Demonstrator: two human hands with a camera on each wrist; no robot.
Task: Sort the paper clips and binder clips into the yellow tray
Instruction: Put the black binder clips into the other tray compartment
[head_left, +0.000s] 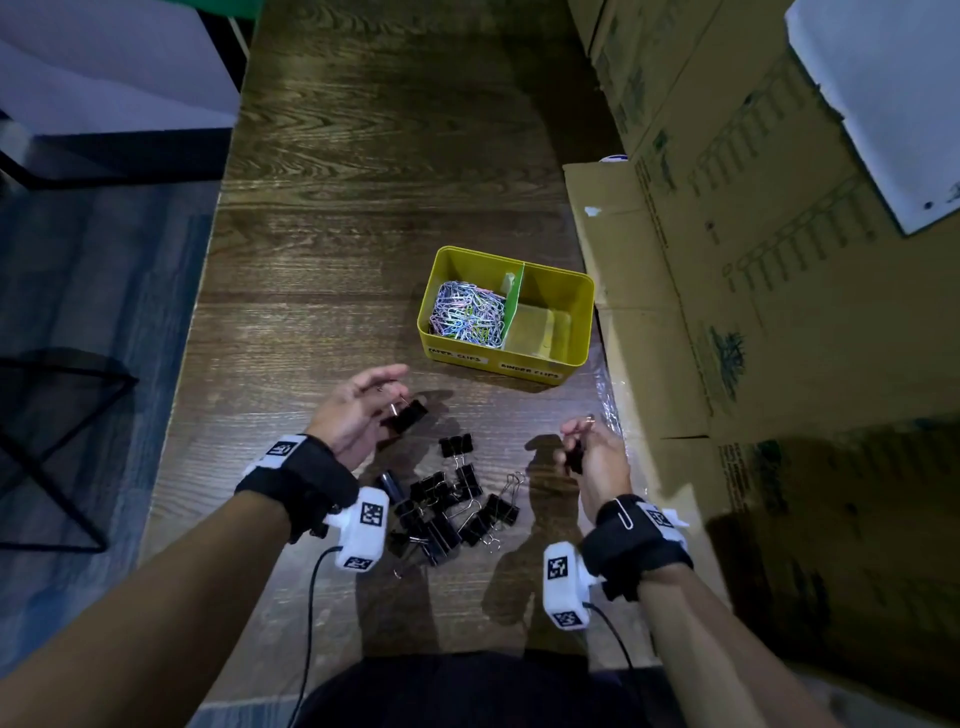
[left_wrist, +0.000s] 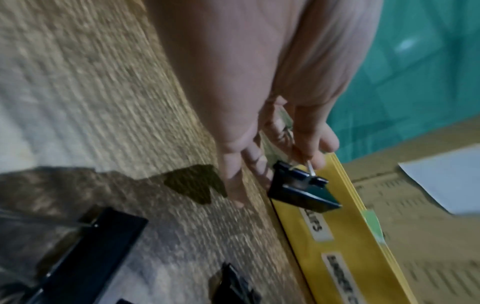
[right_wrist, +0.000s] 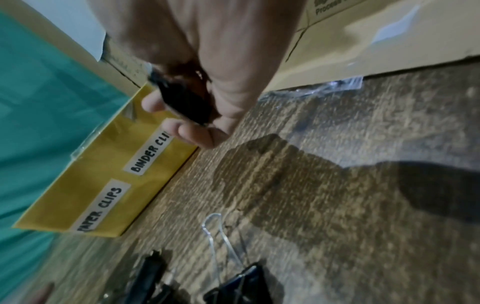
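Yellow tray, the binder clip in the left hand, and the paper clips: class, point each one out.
yellow tray (head_left: 540, 375), head view, on its front wall.
binder clip (left_wrist: 303, 188), left wrist view, on its black body.
paper clips (head_left: 467, 312), head view, middle of the heap in the left compartment.

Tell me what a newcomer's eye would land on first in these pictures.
Probably the yellow tray mid-table, its left compartment heaped with pastel paper clips, its right one looking bare. Nearer the person, a pile of black binder clips lies between the wrists, and the left hand and right hand each hold one.
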